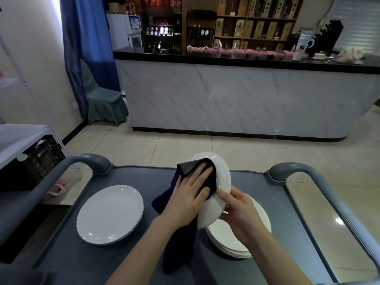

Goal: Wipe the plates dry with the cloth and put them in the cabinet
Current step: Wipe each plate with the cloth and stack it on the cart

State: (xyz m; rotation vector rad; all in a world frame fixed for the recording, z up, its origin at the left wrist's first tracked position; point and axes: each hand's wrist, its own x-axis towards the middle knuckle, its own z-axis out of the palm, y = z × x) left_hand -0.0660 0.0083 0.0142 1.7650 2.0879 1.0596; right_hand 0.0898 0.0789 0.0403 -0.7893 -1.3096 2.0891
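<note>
A white plate (221,177) is held nearly on edge above the grey cart top (127,175). My right hand (239,210) grips its lower right rim. My left hand (190,194) presses a dark cloth (178,237) flat against the plate's face, and the cloth's loose end hangs down to the cart. Under my right hand lies a stack of white plates (232,237). One or two more white plates (110,213) lie flat on the cart's left side. No cabinet can be identified in view.
The cart has grey curved handles at the far left (90,161) and far right (292,171). A black crate (35,161) sits under a white shelf on the left. A marble-fronted counter (226,99) stands across the tiled floor, with a covered chair (102,99) beside it.
</note>
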